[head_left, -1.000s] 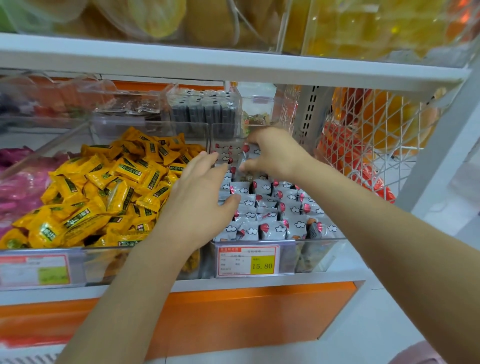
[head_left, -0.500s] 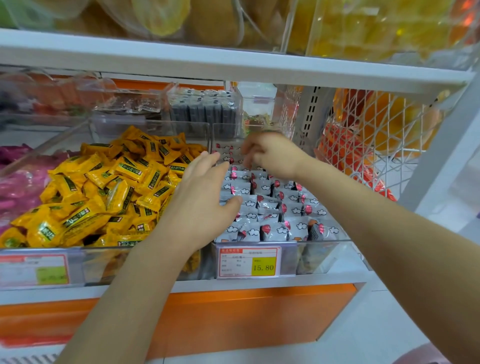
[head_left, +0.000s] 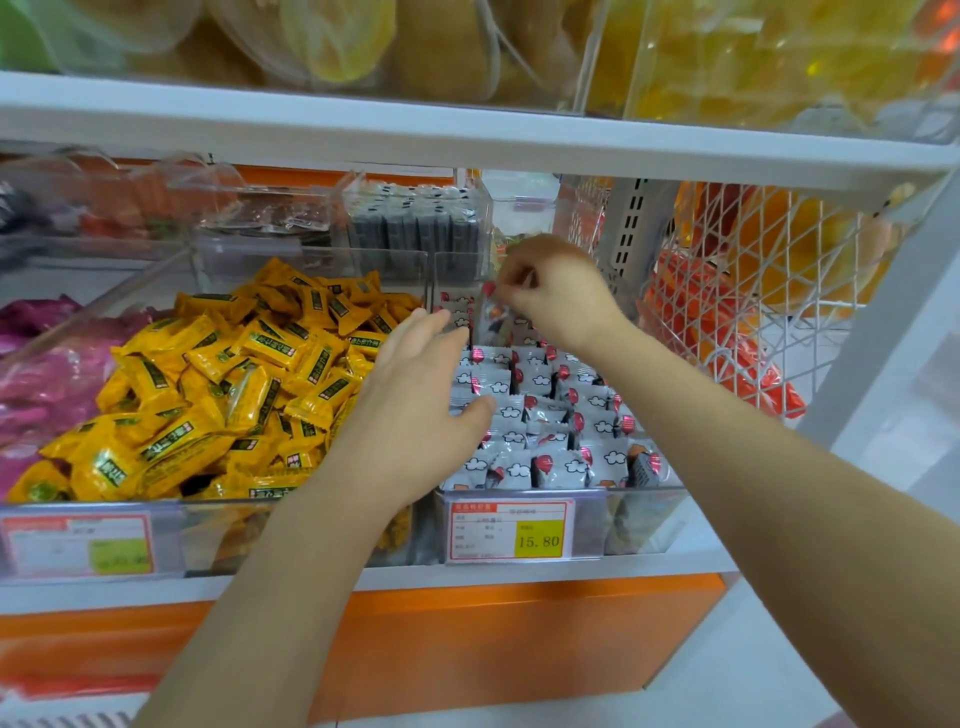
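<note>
Right hand (head_left: 556, 296) with candy packet (head_left: 492, 307)

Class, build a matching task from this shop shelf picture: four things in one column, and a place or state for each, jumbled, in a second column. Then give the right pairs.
Column one
1. left hand
2. right hand
3. yellow candies
4. price tag

Column two
a. fixed to the front of the clear bin
b. pinches a silver packet at the back of the bin
c. piled left of the silver packets
d. fingers straight, over the silver packets

Pairs: 1-d, 2-b, 3-c, 4-a
</note>
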